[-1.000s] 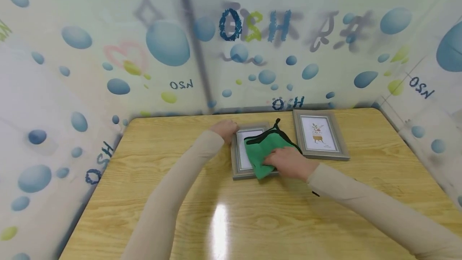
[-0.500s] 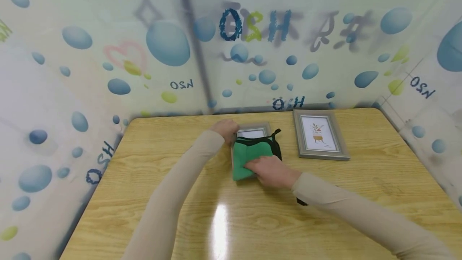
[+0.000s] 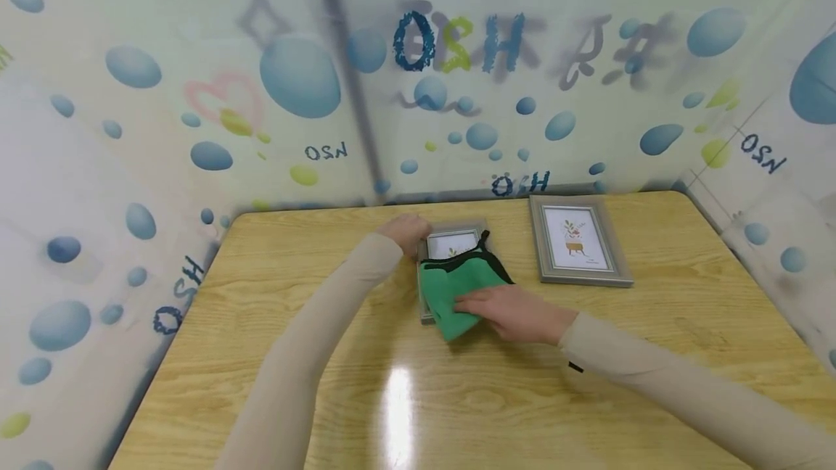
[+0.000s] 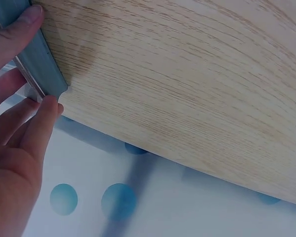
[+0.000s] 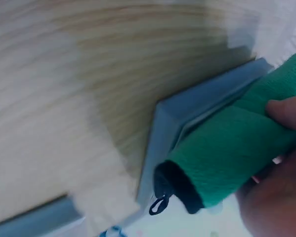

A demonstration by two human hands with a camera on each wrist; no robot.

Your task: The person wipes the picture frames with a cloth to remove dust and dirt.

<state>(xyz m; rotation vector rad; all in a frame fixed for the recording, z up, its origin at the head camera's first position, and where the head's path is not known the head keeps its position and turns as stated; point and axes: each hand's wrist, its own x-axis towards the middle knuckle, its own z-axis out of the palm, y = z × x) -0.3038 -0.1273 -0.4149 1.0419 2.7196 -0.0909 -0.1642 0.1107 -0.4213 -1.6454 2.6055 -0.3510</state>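
A grey picture frame (image 3: pixel 424 303) lies on the wooden table, its printed picture partly covered by a green cloth (image 3: pixel 451 289) with black edging and a small loop. My right hand (image 3: pixel 512 310) holds the cloth against the frame's lower part; in the right wrist view the thumb pinches the folded green cloth (image 5: pixel 227 148) over the frame (image 5: pixel 187 108). At the frame's upper left corner my left hand (image 3: pixel 406 233) grips the edge. The left wrist view has its thumb along the frame's side (image 4: pixel 39 59) and the fingertips around the corner.
A second grey picture frame (image 3: pixel 581 241), with a plant-pot picture, lies to the right near the table's back edge. The wooden table (image 3: pixel 313 412) meets a wall (image 3: pixel 261 136) printed with blue drops and letters at the back and sides.
The cloth first slid left across the frame, then shifted slightly back right and nearer, uncovering some of the picture's top. The right hand moved with it; the left hand kept its place.
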